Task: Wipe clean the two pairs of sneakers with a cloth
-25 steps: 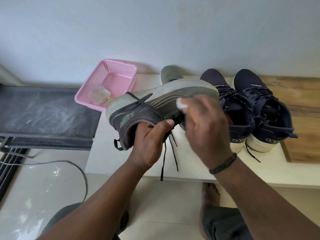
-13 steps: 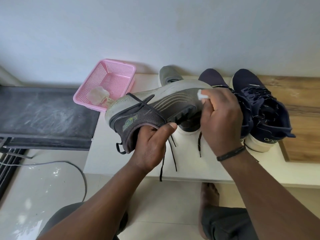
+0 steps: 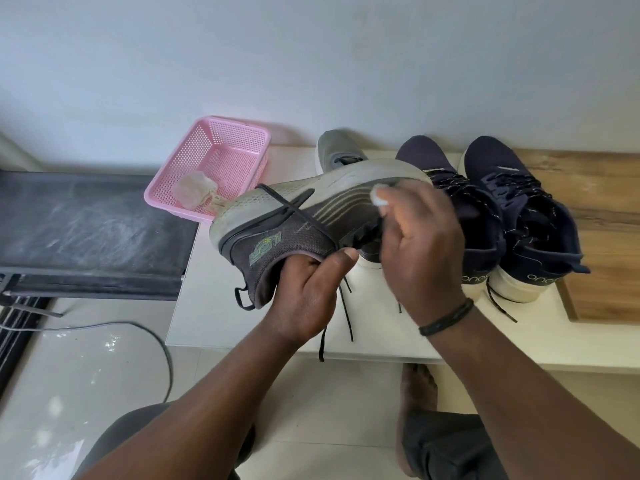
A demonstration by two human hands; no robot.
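Early on: left hand fingers hooked inside grey shoe, right hand fingers pinching cloth on its side; blue pair at 3 o'clock looks untouched

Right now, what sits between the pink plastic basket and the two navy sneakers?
Head view: the held grey sneaker, with its grey mate standing behind it on the white table.

Soft even daylight; floor glare at left; right hand motion-blurred.
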